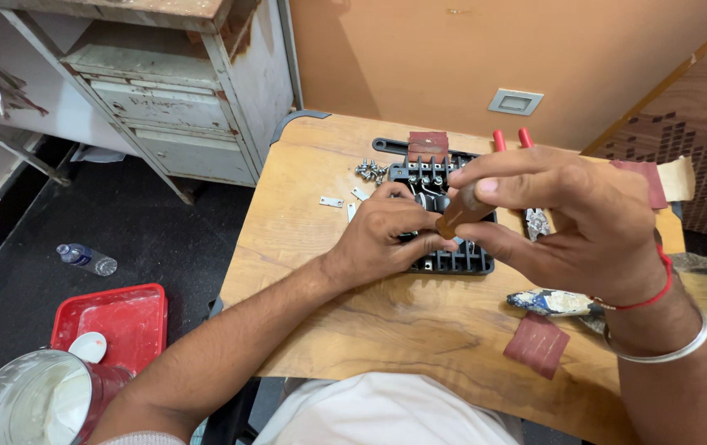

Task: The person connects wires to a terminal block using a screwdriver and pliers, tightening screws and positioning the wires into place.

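Both hands cover the middle of the black part (452, 262); the tool's (462, 211) tip is hidden. The paint can (23, 404) is cut off.

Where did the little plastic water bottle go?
In the head view, the plastic bottle lies on its side on the dark floor, left of the wooden table, just above the red tray.

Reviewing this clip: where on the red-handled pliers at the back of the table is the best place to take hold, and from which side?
Probably by the two red handles. They stick out past the right hand toward the far edge of the wooden table, bare and side by side, while the jaw end is mostly hidden behind that hand. Come from the far right side, clear of the black plastic part.
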